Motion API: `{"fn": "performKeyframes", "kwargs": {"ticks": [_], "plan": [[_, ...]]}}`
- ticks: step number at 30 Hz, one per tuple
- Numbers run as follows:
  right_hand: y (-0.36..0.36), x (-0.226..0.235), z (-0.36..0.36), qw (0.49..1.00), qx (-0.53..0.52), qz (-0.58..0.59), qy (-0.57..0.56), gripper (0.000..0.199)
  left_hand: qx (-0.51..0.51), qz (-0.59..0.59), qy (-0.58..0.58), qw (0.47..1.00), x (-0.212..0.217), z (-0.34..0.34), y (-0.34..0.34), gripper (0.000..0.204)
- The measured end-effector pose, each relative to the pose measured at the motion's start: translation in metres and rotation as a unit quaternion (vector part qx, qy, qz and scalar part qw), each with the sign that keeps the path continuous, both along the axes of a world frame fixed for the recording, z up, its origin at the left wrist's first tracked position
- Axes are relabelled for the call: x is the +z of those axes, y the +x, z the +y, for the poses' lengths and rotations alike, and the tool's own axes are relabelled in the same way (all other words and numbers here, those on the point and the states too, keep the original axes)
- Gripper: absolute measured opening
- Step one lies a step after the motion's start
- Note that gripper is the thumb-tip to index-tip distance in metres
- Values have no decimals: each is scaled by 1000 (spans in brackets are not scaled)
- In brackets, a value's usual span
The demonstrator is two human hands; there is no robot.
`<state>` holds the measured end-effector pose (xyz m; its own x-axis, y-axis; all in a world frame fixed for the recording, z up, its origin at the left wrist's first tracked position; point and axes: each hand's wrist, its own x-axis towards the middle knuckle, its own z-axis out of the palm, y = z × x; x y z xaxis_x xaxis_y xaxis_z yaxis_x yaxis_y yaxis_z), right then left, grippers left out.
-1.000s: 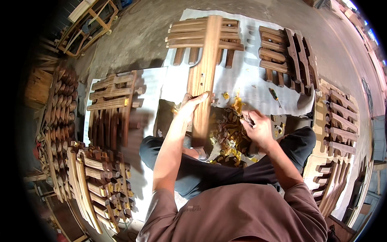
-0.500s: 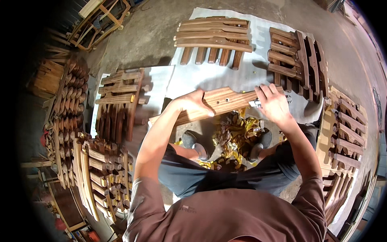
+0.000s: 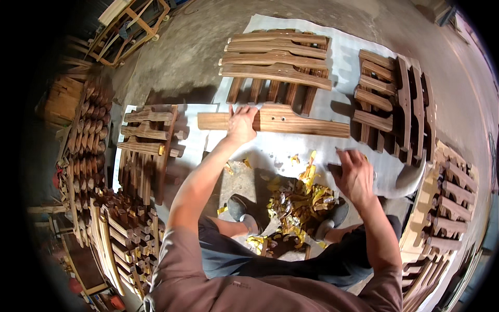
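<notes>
A long shaped wooden piece lies flat and crosswise on the white sheet in front of me. My left hand grips it near its left end, fingers hooked over the far edge. My right hand is off the piece, palm down above the sheet, nearer to me and to the right. Something small and dark shows at its fingertips, and I cannot tell whether the hand holds it.
Stacks of similar wooden parts ring me: ahead, right, far right, left and lower left. A pile of yellow scraps lies between my shoes. A wooden frame stands at the back left.
The wooden piece went from upright, held in my left hand, to lying crosswise on the sheet. My right hand let go of its right end and drew back toward me.
</notes>
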<state>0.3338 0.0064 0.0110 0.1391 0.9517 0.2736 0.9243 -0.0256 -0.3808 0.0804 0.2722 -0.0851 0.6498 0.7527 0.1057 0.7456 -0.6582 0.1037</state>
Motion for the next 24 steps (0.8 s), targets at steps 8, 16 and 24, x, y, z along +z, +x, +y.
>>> {"fn": "performKeyframes", "kwargs": {"ticks": [8,16,24], "plan": [[-3,-4,-12,988,60,36,-135,33,38,74,-40,996,-63,105,27,54],[-7,-5,-8,982,48,62,-170,32,77,104,-48,990,-105,155,43,57],[-10,-5,-1,974,51,62,-212,34,71,-4,-62,996,-113,162,45,66]]}}
